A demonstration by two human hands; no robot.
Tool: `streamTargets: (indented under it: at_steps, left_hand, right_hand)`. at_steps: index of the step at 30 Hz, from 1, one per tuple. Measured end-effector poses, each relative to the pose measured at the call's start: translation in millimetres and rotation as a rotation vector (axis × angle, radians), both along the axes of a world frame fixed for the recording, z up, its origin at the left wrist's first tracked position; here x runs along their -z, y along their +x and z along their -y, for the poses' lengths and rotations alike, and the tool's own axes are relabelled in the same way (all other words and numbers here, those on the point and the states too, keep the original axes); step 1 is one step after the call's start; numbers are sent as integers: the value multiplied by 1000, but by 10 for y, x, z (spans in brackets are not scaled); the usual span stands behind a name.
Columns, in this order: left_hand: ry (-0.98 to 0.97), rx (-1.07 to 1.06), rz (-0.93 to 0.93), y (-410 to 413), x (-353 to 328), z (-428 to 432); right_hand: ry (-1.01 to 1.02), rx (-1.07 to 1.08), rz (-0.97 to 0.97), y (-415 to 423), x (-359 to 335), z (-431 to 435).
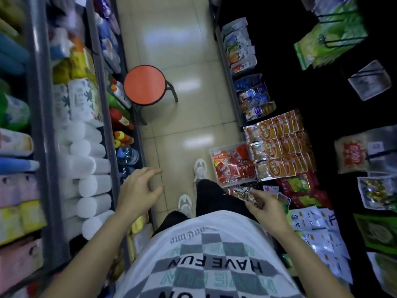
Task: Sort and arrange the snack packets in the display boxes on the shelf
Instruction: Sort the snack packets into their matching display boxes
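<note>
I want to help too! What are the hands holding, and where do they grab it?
The right hand pinches a brownish snack packet at its near edge. The left hand is open, holding nothing.

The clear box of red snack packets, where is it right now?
In the head view, the clear box of red snack packets sits on the right-hand shelf's front edge, left of the orange packets, just beyond the right hand.
</note>
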State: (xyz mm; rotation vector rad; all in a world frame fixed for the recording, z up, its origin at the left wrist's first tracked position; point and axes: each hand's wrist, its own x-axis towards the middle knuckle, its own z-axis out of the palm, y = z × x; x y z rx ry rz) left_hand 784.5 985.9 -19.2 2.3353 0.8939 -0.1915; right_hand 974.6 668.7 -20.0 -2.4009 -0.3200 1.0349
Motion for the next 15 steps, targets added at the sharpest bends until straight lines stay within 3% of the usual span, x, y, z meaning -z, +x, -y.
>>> streamTargets:
  at_steps: [15]
  left_hand:
    - [-18, 106, -167, 1926, -75, -1694]
  right_hand:
    - [133, 93, 32, 2405, 148, -1937]
